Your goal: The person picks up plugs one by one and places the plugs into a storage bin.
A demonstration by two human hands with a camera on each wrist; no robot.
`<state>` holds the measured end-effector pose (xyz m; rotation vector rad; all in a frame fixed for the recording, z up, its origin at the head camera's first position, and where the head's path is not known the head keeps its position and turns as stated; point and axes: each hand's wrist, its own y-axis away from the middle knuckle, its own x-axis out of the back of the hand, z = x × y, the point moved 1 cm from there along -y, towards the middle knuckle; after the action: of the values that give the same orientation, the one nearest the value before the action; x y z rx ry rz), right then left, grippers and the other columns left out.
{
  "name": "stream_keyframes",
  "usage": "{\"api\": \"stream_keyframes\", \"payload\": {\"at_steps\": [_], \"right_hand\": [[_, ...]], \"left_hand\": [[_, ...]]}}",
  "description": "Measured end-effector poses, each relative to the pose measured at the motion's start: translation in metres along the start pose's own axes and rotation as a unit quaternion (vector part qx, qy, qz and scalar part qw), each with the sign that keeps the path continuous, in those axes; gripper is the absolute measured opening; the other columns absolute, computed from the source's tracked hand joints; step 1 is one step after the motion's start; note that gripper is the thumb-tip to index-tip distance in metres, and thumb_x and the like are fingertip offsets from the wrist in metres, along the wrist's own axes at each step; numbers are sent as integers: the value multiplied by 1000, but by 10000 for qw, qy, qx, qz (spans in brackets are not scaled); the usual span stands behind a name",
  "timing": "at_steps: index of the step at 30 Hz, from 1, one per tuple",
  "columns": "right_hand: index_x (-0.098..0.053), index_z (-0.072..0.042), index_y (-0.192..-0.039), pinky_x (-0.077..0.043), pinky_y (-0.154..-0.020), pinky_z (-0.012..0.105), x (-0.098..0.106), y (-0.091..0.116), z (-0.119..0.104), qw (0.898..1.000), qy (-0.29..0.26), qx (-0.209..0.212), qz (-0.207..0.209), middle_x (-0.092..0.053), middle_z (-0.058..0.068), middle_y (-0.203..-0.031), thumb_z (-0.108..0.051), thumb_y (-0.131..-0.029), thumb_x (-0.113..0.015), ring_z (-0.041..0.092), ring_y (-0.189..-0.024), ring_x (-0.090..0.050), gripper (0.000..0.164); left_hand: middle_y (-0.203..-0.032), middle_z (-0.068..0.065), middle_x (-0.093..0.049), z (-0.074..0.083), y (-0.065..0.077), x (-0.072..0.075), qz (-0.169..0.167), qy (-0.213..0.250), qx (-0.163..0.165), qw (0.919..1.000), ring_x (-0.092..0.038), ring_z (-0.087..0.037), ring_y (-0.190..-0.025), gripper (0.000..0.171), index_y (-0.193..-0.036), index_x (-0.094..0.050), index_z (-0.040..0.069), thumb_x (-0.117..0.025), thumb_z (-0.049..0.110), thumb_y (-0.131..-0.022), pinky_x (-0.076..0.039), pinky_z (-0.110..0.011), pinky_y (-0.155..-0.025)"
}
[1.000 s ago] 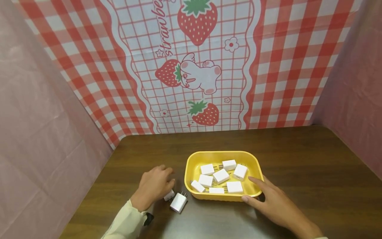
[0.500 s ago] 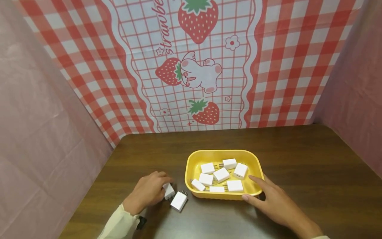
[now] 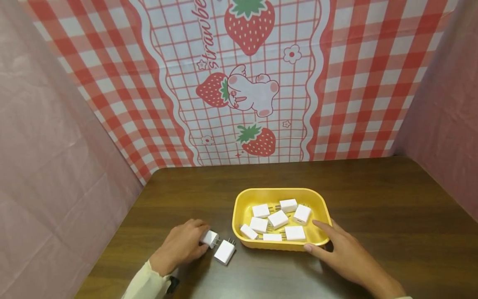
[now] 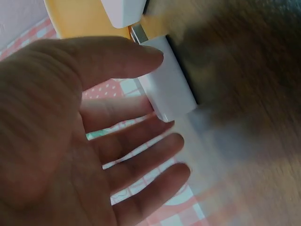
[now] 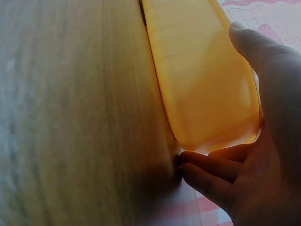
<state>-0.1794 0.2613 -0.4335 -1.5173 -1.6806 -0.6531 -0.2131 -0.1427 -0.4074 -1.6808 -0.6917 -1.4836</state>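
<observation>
Between the thumb and index finger of my left hand point(image 3: 182, 243) is a white USB charger plug point(image 3: 210, 238), its metal prongs pointing toward the right. In the left wrist view the thumb lies across one face of this charger point(image 4: 167, 84), while the other fingers extend below it. A second white charger plug point(image 3: 225, 252) lies on the table just right of that hand. My right hand point(image 3: 345, 253) holds the right end of a yellow plastic basket point(image 3: 274, 246), thumb at the near rim and index finger over the edge. Several white charger plugs point(image 3: 295, 233) lie inside.
The dark wooden table point(image 3: 377, 199) carries everything. A red checked strawberry cloth point(image 3: 257, 95) hangs behind its far edge. Pink cloth point(image 3: 63, 166) closes off the left side, and more pink cloth point(image 3: 444, 124) the right.
My left hand has come down and slightly left, and its thumb and index finger have taken hold of the nearer-left charger plug. My right hand and the basket stay put.
</observation>
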Motion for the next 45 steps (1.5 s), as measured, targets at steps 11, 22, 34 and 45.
{"api": "stream_keyframes", "payload": {"at_steps": [11, 22, 34, 45], "right_hand": [[-56, -6, -141, -41, -95, 65, -1, 0, 0, 10000, -12, 17, 43, -38, 29, -151, -71, -82, -64, 47, -128, -49, 88], [-56, -6, -140, -41, -95, 65, -1, 1, 2, 9999, -9, 45, 90, -37, 30, -152, -71, -83, -64, 48, -129, -48, 87], [-56, -6, -140, -41, -95, 65, -1, 1, 2, 9999, -2, 80, 101, -38, 31, -151, -68, -84, -65, 48, -128, -48, 85], [-55, -6, -141, -41, -94, 66, -1, 0, 2, 10000, 71, -40, 0, -38, 31, -150, -72, -82, -63, 48, -128, -48, 89]], "left_hand": [[-114, -1, -68, 1, 2, -7, -145, 126, 14, 9998, -62, -20, -97, 46, -123, -70, 17, -80, 31, -80, -53, -39, -73], [-87, 3, -61, 3, -3, -8, 146, -308, -58, 9994, -56, -15, -73, 30, -99, -70, 13, -80, 31, -77, -43, -31, -53], [-90, 1, -62, 2, -4, -10, 229, -257, 81, 9994, -57, -15, -74, 32, -102, -72, 12, -80, 34, -80, -44, -31, -53], [-84, -1, -64, 4, -13, -2, 753, -393, 276, 9960, -61, -18, -72, 34, -94, -68, 11, -79, 40, -79, -48, -38, -55]]}}
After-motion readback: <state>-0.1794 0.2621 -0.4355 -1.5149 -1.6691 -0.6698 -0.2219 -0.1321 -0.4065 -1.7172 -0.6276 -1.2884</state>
